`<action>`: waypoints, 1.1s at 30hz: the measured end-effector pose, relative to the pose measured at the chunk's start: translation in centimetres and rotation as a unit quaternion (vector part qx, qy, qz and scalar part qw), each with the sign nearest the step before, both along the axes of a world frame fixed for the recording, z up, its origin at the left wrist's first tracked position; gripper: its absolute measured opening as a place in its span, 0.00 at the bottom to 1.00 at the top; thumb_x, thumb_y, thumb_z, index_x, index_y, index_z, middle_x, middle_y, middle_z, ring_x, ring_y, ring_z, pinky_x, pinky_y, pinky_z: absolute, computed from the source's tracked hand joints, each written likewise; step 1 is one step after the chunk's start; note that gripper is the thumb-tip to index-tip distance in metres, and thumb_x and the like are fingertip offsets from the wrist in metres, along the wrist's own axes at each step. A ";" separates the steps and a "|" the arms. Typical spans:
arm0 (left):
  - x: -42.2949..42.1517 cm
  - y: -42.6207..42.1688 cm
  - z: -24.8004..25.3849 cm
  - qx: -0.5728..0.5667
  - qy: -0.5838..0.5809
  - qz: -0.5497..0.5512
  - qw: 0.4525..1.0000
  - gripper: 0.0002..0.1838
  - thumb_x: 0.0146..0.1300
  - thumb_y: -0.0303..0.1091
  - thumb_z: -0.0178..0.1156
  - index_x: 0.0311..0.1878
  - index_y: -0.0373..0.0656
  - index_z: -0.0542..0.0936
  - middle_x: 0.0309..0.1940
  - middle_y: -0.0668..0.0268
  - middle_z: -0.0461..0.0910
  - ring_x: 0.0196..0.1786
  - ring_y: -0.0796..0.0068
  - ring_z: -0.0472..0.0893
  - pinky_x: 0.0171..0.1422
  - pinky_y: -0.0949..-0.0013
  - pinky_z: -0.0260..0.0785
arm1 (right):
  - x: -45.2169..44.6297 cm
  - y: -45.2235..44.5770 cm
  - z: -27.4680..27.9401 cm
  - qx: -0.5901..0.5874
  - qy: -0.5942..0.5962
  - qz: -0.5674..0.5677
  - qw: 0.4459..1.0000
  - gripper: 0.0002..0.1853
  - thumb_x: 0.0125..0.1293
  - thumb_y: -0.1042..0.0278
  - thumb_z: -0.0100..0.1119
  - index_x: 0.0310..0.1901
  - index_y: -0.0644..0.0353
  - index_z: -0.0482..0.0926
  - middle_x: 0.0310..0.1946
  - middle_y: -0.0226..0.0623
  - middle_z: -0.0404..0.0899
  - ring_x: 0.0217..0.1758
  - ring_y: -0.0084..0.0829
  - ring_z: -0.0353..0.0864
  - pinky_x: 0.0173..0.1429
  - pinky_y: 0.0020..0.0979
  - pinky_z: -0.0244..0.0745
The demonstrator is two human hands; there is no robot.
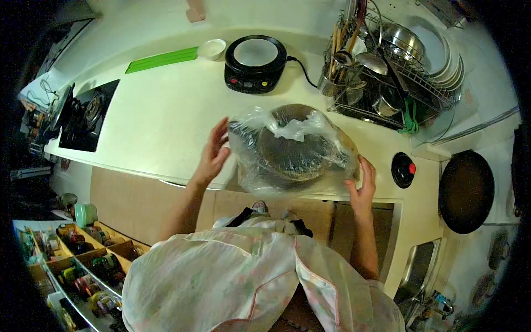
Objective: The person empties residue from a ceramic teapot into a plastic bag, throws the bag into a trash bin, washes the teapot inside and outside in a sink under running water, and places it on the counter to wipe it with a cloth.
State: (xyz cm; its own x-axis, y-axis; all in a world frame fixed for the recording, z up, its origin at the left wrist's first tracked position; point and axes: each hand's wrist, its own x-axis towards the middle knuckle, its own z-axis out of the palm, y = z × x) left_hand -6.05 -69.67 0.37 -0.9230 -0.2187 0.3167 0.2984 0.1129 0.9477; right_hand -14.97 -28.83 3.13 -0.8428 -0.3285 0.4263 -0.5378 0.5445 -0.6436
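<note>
A clear plastic bag (251, 133) lies in front of me near the counter's front edge, wrapped around a dark, round pan-like thing (293, 152). Wrinkles and glare in the plastic hide its exact shape. My left hand (213, 155) is beside the bag's left edge, thumb and fingers apart, with nothing visible in it. On the opposite side, my right hand (363, 185) has its thumb and fingers at the bag's lower right edge, gripping the plastic there.
A black electric hot plate (254, 63) stands at the back, with a white bowl (212, 50) and green strip (161, 60) to its left. A loaded dish rack (392, 66) occupies the back right. A black lid (403, 170) lies right; an open drawer (91, 271) holds jars lower left.
</note>
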 end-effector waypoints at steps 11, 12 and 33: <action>-3.2 3.5 -5.5 0.119 -0.195 0.008 0.973 0.14 0.65 0.30 0.54 0.53 0.39 0.72 0.47 0.67 0.76 0.49 0.77 0.72 0.55 0.70 0.66 | -2.7 -2.8 -9.0 -0.143 -0.055 -0.034 0.988 0.24 0.60 0.78 0.49 0.60 0.67 0.65 0.53 0.43 0.72 0.57 0.34 0.71 0.63 0.32 0.64; -3.4 3.8 -5.5 0.120 -0.175 0.021 0.977 0.12 0.66 0.30 0.54 0.50 0.39 0.74 0.43 0.68 0.76 0.47 0.77 0.73 0.54 0.69 0.66 | -2.3 -3.3 -8.9 -0.218 -0.107 -0.044 0.969 0.24 0.60 0.78 0.50 0.60 0.67 0.66 0.52 0.41 0.73 0.56 0.32 0.71 0.62 0.32 0.64; -5.4 17.4 -4.6 0.040 -0.191 -0.057 0.979 0.23 0.72 0.46 0.48 0.59 0.37 0.71 0.52 0.64 0.73 0.53 0.73 0.71 0.60 0.68 0.62 | 13.5 10.4 6.5 -0.257 -0.085 -0.278 0.922 0.19 0.52 0.69 0.73 0.44 0.65 0.79 0.36 0.30 0.81 0.40 0.19 0.77 0.45 0.24 0.73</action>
State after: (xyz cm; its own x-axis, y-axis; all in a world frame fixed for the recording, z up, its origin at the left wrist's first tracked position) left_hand -11.46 -52.30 -4.19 -0.9906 -0.1177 -0.0700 -0.0729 0.0210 0.9971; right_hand -1.46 -18.43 9.68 -0.8886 0.3834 0.2517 -0.1351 0.3055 -0.9425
